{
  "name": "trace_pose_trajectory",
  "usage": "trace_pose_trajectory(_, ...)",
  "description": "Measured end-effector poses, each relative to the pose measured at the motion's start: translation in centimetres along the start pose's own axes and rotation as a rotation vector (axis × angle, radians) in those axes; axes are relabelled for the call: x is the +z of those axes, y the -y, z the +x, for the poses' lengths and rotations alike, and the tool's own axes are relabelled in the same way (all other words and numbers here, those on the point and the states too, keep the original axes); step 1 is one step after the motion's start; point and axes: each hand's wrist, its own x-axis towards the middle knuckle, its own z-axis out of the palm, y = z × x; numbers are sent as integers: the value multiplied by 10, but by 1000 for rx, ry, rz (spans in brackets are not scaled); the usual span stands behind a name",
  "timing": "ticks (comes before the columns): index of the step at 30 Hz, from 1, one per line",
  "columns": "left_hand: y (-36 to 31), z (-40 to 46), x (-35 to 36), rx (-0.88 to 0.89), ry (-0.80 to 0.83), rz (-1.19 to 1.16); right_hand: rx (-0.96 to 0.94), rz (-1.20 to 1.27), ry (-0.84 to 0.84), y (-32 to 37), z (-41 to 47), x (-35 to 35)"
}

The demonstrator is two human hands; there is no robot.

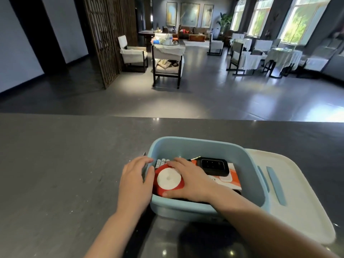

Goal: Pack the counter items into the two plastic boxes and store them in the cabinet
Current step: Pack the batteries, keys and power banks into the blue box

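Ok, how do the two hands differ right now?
The left hand is outside the blue box, gripping its left wall; the right hand reaches inside. The right hand lies flat on the red-and-white round item; the left hand touches no contents. Both are bare and at the box's left end.

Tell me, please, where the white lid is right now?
The lid lies flat on the counter, right of and touching the blue box.
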Motion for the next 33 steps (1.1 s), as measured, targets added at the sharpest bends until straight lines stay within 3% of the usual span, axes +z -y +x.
trace_pose_trajectory(6, -2, -4, -4, 36, 51, 54, 93, -102, -392, -30, -81, -24)
trace_pose_trajectory(9, -20, -8, 5, 107, 98, 134, 187, -122, -450, -43, -105, -17)
trace_pose_trajectory(12, -35, -16, 17, 147, 125, 231, 153, -161, -474, -50, -103, -15)
trace_pose_trajectory(21, -58, -21, 26, 82, 109, 322, 94, -59, -491, -75, -98, -25)
trace_pose_trajectory(23, -63, -22, 28, 91, 102, 276, 161, 74, -599, -91, -121, -19)
trace_pose_trajectory(26, -85, -26, 49, 170, 146, 204, 418, 114, -766, -135, -161, -21)
trace_pose_trajectory(30, -135, -48, 104, 363, 295, 129, 906, 31, -499, -199, -207, -16)
trace_pose_trajectory(33, -159, -64, 137, 445, 364, 91, 897, 36, -410, -223, -212, -4)
